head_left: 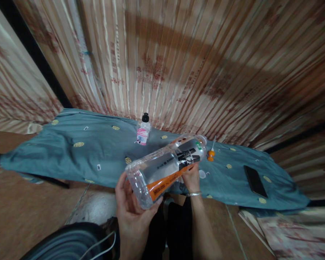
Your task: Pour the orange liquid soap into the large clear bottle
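Note:
A large clear plastic bottle (162, 168) with an orange, black and green label lies tilted across my two hands above the cloth. My left hand (132, 213) wraps around its base, thumb along the lower edge. Under the bottle's other end is my right hand (191, 177), a silver bangle at its wrist; its fingers are mostly hidden behind the bottle but appear to grip it. Just right of the bottle rests an orange piece with a thin pale tube (211, 155), its exact kind unclear. A small whitish round piece (202, 174) lies beside my right hand.
A teal patterned cloth (97, 148) covers the narrow table. On it stand a small black-capped bottle with a pink label (143, 134) and, at right, a dark phone (255, 181). Striped curtains (157, 65) hang behind. A round black seat (76, 245) with a white cable sits lower left.

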`<action>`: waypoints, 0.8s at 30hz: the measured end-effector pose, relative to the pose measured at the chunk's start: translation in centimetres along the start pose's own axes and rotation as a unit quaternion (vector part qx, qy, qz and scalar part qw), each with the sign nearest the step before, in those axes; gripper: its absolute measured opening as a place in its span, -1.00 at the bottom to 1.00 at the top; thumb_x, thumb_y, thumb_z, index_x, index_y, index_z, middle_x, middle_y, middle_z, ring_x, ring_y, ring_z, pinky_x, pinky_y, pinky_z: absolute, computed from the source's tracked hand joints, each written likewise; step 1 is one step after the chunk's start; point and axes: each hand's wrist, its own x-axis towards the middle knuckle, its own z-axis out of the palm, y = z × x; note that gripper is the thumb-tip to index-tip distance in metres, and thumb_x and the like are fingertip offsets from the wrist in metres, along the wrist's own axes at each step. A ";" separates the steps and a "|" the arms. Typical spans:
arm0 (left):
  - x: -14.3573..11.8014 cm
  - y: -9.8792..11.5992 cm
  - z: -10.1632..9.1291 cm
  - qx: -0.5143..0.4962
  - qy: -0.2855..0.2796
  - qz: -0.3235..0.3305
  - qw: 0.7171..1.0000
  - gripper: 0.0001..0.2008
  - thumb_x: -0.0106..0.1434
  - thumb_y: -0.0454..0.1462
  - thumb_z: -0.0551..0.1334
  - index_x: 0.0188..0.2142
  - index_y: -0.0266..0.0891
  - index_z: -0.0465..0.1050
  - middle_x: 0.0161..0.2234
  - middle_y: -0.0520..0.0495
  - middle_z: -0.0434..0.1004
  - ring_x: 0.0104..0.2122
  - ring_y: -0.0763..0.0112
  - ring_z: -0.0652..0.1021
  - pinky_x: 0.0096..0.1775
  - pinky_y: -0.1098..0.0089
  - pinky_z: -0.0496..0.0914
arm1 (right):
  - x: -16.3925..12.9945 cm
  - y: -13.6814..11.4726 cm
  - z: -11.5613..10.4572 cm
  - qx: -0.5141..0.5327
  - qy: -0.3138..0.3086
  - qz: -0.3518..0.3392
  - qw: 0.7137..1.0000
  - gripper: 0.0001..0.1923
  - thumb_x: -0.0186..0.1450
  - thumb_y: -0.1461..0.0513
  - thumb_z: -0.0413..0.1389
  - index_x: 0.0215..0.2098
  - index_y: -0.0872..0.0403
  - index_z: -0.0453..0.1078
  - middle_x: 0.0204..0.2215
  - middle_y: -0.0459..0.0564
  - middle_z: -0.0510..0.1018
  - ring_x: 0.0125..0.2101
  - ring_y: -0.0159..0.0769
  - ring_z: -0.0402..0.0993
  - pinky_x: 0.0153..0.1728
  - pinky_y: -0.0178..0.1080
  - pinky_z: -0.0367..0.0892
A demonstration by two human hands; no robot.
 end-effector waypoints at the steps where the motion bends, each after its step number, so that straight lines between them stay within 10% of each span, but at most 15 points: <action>1: 0.0 0.0 0.0 0.001 0.000 0.000 1.000 -0.14 -0.14 -0.29 0.62 0.18 -0.10 0.45 0.10 -0.14 0.57 -0.02 0.14 0.65 -0.08 0.37 0.56 | 0.0 0.0 0.0 -0.002 0.000 0.002 1.000 -0.26 -0.07 0.01 0.35 0.03 0.07 0.28 -0.23 0.08 0.66 -0.20 0.07 0.62 -0.20 -0.05 0.49; 24: 0.1 -0.8 -0.7 0.026 -0.026 0.023 0.999 -0.15 -0.07 -0.30 0.60 0.23 -0.05 0.41 0.08 -0.11 0.60 -0.01 0.17 0.65 -0.09 0.40 0.56 | 0.5 0.6 0.1 0.014 -0.014 0.013 1.000 -0.44 -0.10 -0.02 0.35 -0.22 -0.02 0.31 -0.29 0.03 0.65 -0.25 0.01 0.62 -0.18 -0.04 0.50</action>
